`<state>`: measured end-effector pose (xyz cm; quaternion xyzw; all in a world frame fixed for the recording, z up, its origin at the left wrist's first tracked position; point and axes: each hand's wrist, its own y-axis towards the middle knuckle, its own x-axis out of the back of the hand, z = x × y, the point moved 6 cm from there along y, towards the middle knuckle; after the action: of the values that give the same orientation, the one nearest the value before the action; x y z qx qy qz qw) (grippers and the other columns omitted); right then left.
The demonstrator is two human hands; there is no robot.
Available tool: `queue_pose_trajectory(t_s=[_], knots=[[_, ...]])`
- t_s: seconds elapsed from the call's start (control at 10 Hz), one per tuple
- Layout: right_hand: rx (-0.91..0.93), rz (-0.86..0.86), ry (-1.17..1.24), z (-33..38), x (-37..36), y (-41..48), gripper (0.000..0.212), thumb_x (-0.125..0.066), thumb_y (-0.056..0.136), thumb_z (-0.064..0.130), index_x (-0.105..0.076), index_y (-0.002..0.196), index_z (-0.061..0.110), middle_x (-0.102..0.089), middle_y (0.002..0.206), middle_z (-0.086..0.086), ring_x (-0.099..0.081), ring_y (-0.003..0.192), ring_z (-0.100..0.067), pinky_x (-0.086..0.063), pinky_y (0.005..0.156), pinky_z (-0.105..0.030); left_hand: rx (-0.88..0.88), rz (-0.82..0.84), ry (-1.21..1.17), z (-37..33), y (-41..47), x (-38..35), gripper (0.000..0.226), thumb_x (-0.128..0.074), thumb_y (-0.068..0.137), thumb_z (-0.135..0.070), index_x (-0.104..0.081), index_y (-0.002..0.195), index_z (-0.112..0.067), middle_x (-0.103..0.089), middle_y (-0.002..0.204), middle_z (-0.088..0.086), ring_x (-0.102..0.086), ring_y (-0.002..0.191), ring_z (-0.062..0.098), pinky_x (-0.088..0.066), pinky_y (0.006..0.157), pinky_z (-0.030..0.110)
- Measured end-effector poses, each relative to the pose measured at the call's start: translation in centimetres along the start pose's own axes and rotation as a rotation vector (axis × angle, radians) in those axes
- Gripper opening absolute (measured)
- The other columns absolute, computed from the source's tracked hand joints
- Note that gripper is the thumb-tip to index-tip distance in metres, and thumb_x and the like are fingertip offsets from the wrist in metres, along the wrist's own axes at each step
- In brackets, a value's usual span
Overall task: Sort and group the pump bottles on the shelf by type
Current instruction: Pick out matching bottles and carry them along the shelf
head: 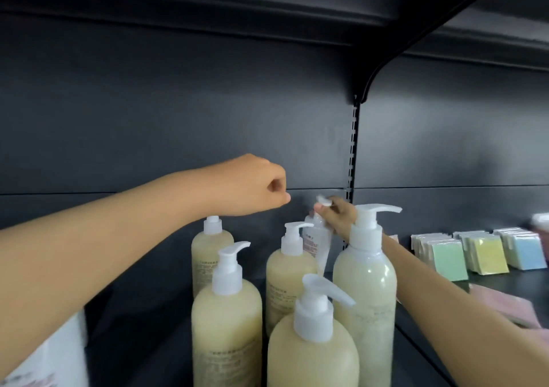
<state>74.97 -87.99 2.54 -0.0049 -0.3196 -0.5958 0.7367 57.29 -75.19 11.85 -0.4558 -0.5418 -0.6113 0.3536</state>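
Several cream-yellow pump bottles with white pumps stand clustered on the dark shelf: a tall one at the right, a round one at the front, one at front left, and two behind. At the back, my right hand grips the neck of a clear bottle with a white label, partly hidden by the others. My left hand hovers above the back-left bottle, fingers curled shut, holding nothing I can see.
Stacks of green, yellow and blue packets lean at the right of the shelf. A pink item lies in front of them. A white box sits at the lower left. A shelf bracket divides the back panel.
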Motion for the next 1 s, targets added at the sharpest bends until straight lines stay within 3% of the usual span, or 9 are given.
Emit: queue_pose_trajectory(t_s=[0.1, 0.2, 0.3, 0.4, 0.6, 0.7, 0.8, 0.9, 1.0], knots=[[-0.002, -0.024, 0.209, -0.2, 1.6, -2.0, 0.021, -0.048, 0.097, 0.023, -0.048, 0.078, 0.032, -0.052, 0.08, 0.012, -0.052, 0.075, -0.008, -0.044, 0.071, -0.019, 0.0, -0.015, -0.111, -1.7, -1.0, 0.3, 0.025, -0.049, 0.091, -0.038, -0.063, 0.104, -0.021, -0.061, 0.102, -0.012, -0.054, 0.098, 0.007, -0.041, 0.084, 0.022], [0.062, -0.045, 0.355, 0.7, 3.9, -5.9, 0.013, -0.053, 0.089, 0.038, -0.058, 0.089, 0.026, -0.055, 0.084, 0.006, -0.052, 0.075, -0.012, -0.044, 0.07, -0.025, 0.006, -0.008, -0.186, -3.6, -2.1, 0.3, 0.026, -0.05, 0.09, -0.04, -0.063, 0.103, -0.022, -0.062, 0.099, -0.013, -0.056, 0.098, 0.007, -0.045, 0.088, 0.025], [0.08, -0.179, 0.292, 1.2, 6.6, -8.1, 0.038, -0.048, 0.095, 0.039, -0.057, 0.102, 0.003, -0.057, 0.087, -0.005, -0.053, 0.077, -0.017, -0.043, 0.067, -0.027, 0.015, -0.03, -0.233, -5.6, -3.4, 0.6, 0.029, -0.048, 0.09, -0.041, -0.063, 0.105, -0.021, -0.064, 0.106, -0.009, -0.058, 0.102, 0.009, -0.046, 0.095, 0.031], [0.098, -0.201, 0.361, 1.3, 8.7, -10.2, 0.035, -0.049, 0.094, 0.039, -0.059, 0.091, 0.006, -0.059, 0.079, -0.011, -0.057, 0.07, -0.021, -0.047, 0.073, -0.036, 0.051, -0.099, -0.277, -7.8, -4.4, 1.2, 0.032, -0.046, 0.091, -0.043, -0.063, 0.101, -0.018, -0.063, 0.106, -0.007, -0.056, 0.099, 0.012, -0.045, 0.092, 0.03], [0.077, -0.184, 0.559, 2.0, 11.6, -14.6, 0.027, -0.056, 0.089, 0.04, -0.062, 0.082, 0.015, -0.065, 0.074, -0.009, -0.056, 0.058, -0.022, -0.051, 0.067, -0.04, 0.254, -0.038, -0.221, -11.3, -4.0, 0.9, 0.047, -0.044, 0.09, -0.051, -0.041, 0.063, -0.012, -0.039, 0.065, 0.006, -0.035, 0.059, 0.02, -0.023, 0.053, 0.027], [0.057, -0.174, 0.568, 2.2, 12.1, -16.2, 0.026, -0.058, 0.087, 0.04, -0.064, 0.082, 0.016, -0.067, 0.072, -0.004, -0.057, 0.054, -0.017, -0.05, 0.061, -0.033, 0.35, -0.023, -0.271, -11.7, -4.0, -0.6, 0.047, -0.052, 0.087, -0.046, -0.04, 0.058, -0.011, -0.049, 0.067, 0.005, -0.039, 0.057, 0.018, -0.027, 0.051, 0.027], [0.035, -0.155, 0.605, 2.1, 12.3, -17.5, 0.025, -0.06, 0.085, 0.04, -0.065, 0.077, 0.017, -0.068, 0.07, -0.005, -0.059, 0.059, -0.022, -0.052, 0.067, -0.04, 0.384, -0.019, -0.379, -12.1, -4.4, -2.3, 0.034, -0.058, 0.086, -0.039, -0.06, 0.081, -0.005, -0.059, 0.079, 0.003, -0.051, 0.072, 0.019, -0.034, 0.057, 0.024], [0.036, -0.114, 0.612, 1.7, 12.5, -18.8, 0.026, -0.06, 0.085, 0.043, -0.066, 0.074, 0.02, -0.069, 0.069, -0.006, -0.06, 0.062, -0.025, -0.051, 0.068, -0.041, 0.426, -0.049, -0.399, -12.1, -4.5, -2.9, 0.038, -0.058, 0.086, -0.036, -0.061, 0.113, -0.009, -0.056, 0.081, 0.003, -0.05, 0.076, 0.018, -0.035, 0.058, 0.022], [0.029, -0.1, 0.6, 1.4, 12.7, -19.8, 0.025, -0.058, 0.087, 0.043, -0.067, 0.078, 0.02, -0.07, 0.07, -0.003, -0.061, 0.057, -0.019, -0.052, 0.064, -0.035, 0.426, 0.012, -0.341, -12.5, -4.1, -3.0, 0.042, -0.059, 0.084, -0.038, -0.055, 0.121, -0.017, -0.057, 0.087, 0.003, -0.05, 0.073, 0.016, -0.035, 0.059, 0.021]])
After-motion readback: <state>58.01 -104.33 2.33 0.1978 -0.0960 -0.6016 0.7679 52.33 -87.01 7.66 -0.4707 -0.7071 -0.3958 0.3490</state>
